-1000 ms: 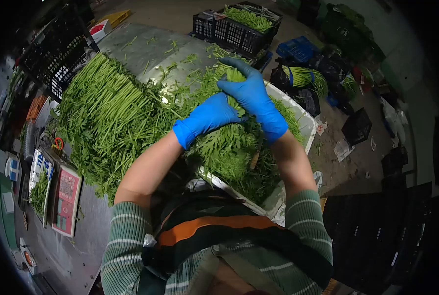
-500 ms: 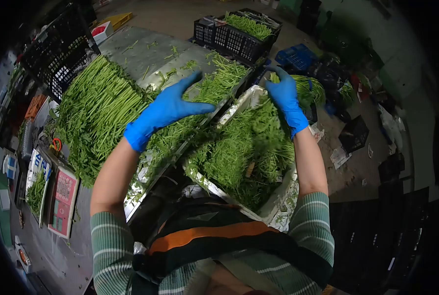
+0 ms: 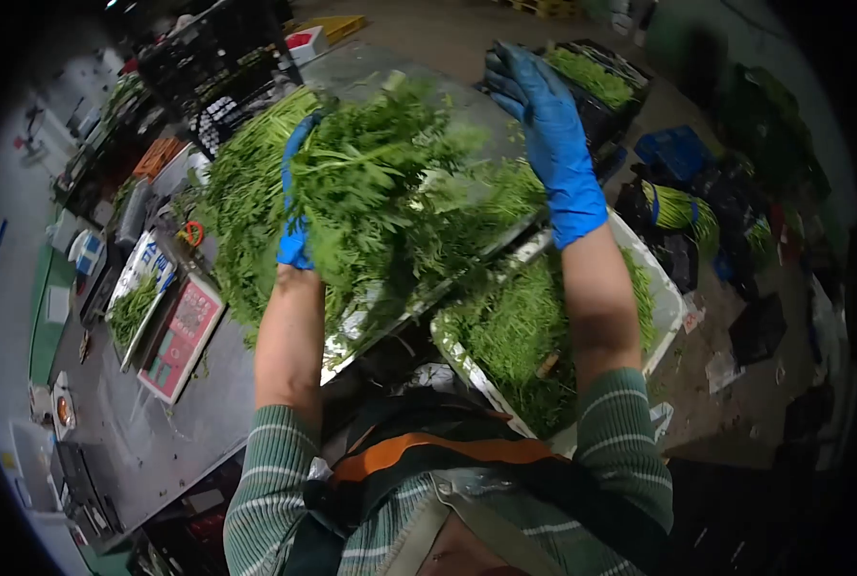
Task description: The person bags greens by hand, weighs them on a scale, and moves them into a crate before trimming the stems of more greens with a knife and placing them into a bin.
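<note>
My left hand (image 3: 296,202), in a blue glove, is on the left side of a loose bunch of leafy greens (image 3: 371,173) above the table. The leaves hide most of its palm and fingers, and the hand appears closed round the stems. My right hand (image 3: 544,125), also gloved in blue, is raised to the right of the bunch with its fingers stretched out and nothing in it. A pile of the same greens (image 3: 241,158) lies behind my left hand. Below my right forearm, a white foam box (image 3: 673,307) holds more greens.
A red-faced scale (image 3: 184,336) stands on the table at left, beside a tray of trimmings (image 3: 133,312). At the back right is a black crate (image 3: 630,115) with greens. A blue crate (image 3: 678,152) and tied stems (image 3: 668,206) lie on the floor.
A leafy bunch is now up at my left hand, which was open and bare before. My right hand has risen from the foam box and stretched its fingers. The view has shifted left.
</note>
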Action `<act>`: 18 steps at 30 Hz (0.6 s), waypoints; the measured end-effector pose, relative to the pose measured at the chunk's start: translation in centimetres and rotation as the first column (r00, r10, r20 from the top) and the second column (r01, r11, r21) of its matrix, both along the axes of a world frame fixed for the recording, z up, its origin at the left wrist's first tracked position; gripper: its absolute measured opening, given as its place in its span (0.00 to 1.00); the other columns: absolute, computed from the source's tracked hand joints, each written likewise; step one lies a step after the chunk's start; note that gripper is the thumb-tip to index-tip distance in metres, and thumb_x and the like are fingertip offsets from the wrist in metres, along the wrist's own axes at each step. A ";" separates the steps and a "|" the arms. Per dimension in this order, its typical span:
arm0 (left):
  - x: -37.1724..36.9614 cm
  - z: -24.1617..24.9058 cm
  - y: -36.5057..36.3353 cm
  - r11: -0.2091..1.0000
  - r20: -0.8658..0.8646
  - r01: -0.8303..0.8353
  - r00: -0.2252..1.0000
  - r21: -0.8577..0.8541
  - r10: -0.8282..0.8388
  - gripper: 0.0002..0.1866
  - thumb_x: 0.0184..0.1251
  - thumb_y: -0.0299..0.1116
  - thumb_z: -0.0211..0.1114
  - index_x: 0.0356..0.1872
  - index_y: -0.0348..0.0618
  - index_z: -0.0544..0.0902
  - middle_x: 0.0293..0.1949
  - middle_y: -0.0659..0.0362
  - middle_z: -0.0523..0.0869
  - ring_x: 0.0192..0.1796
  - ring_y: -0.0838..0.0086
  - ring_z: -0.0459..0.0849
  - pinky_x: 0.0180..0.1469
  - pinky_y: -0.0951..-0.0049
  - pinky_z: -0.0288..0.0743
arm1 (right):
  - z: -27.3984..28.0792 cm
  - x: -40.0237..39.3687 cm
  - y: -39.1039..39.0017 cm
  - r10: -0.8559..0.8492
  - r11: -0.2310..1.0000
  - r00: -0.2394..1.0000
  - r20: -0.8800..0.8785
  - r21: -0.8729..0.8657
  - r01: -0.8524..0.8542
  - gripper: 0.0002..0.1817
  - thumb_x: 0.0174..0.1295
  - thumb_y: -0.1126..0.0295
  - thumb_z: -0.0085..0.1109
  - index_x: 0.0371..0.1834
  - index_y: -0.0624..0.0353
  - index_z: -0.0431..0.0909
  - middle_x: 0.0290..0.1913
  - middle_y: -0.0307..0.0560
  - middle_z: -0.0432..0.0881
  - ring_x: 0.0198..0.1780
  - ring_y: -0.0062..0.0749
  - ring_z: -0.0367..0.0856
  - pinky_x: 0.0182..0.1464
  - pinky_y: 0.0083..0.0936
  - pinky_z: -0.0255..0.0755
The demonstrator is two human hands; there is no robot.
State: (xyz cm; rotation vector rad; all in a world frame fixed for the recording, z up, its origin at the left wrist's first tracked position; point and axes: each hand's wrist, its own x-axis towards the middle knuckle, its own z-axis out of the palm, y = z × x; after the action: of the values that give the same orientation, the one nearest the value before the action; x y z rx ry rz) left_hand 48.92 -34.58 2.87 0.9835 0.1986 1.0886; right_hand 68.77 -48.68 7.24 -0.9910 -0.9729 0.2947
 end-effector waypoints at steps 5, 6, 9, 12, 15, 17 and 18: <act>-8.6 2.2 4.5 0.986 0.019 -0.169 0.985 -0.014 0.169 0.17 0.62 0.39 0.52 0.48 0.41 0.73 0.43 0.55 0.78 0.42 0.69 0.78 0.43 0.67 0.75 | -4.2 -4.8 5.1 0.410 0.861 0.888 -0.207 -0.233 -0.452 0.27 0.58 0.51 0.50 0.54 0.59 0.68 0.53 0.46 0.72 0.55 0.34 0.69 0.54 0.32 0.64; -10.3 2.4 5.1 0.980 0.028 -0.194 0.980 -0.033 0.195 0.17 0.62 0.39 0.52 0.48 0.41 0.73 0.42 0.55 0.78 0.41 0.69 0.78 0.42 0.67 0.75 | -4.7 -6.6 6.6 0.423 0.844 0.865 -0.271 -0.228 -0.485 0.26 0.56 0.53 0.55 0.53 0.56 0.69 0.50 0.41 0.74 0.51 0.27 0.72 0.50 0.26 0.64; -15.5 2.3 6.7 0.962 0.059 -0.254 0.964 -0.104 0.261 0.16 0.61 0.40 0.52 0.45 0.41 0.74 0.40 0.56 0.78 0.39 0.69 0.78 0.41 0.68 0.75 | -5.3 -12.5 10.8 0.483 0.825 0.862 -0.155 -0.247 -0.508 0.32 0.53 0.60 0.60 0.60 0.58 0.59 0.57 0.46 0.67 0.54 0.28 0.68 0.51 0.24 0.64; -19.9 1.9 8.3 0.945 0.099 -0.271 0.951 -0.184 0.292 0.15 0.61 0.40 0.53 0.43 0.41 0.75 0.38 0.56 0.79 0.37 0.69 0.79 0.39 0.68 0.76 | -9.8 -17.7 15.9 0.481 0.812 0.866 -0.138 -0.303 -0.500 0.37 0.53 0.65 0.61 0.63 0.60 0.52 0.60 0.51 0.62 0.55 0.31 0.67 0.53 0.20 0.64; -24.1 1.9 10.5 0.931 0.138 -0.264 0.942 -0.251 0.304 0.14 0.60 0.40 0.53 0.40 0.41 0.75 0.35 0.57 0.80 0.35 0.70 0.79 0.37 0.68 0.76 | -10.6 -23.9 18.2 0.826 0.494 0.561 -0.056 -0.411 -0.767 0.27 0.54 0.66 0.58 0.56 0.63 0.64 0.49 0.47 0.74 0.48 0.30 0.73 0.56 0.21 0.62; -27.2 2.0 12.1 0.920 0.171 -0.261 0.932 -0.293 0.319 0.14 0.60 0.41 0.53 0.39 0.41 0.76 0.33 0.57 0.80 0.34 0.70 0.80 0.36 0.69 0.76 | -9.5 -29.5 18.4 0.810 0.368 0.392 -0.437 -0.143 -0.919 0.20 0.55 0.66 0.57 0.50 0.61 0.70 0.39 0.39 0.78 0.39 0.23 0.75 0.46 0.19 0.67; -28.8 2.0 12.8 0.914 0.188 -0.259 0.926 -0.313 0.327 0.14 0.60 0.41 0.53 0.38 0.41 0.76 0.33 0.57 0.80 0.33 0.70 0.80 0.36 0.69 0.77 | -13.4 -30.9 21.0 0.479 0.531 0.408 -0.777 -0.113 -0.840 0.14 0.56 0.67 0.57 0.43 0.61 0.74 0.29 0.35 0.77 0.29 0.16 0.71 0.30 0.17 0.65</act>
State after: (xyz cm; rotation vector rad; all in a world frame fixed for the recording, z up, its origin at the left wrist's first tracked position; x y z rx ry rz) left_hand 20.07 -21.77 4.89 0.5686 0.3067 1.4020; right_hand 37.90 -27.63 -6.19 -0.7537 -0.5599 1.6170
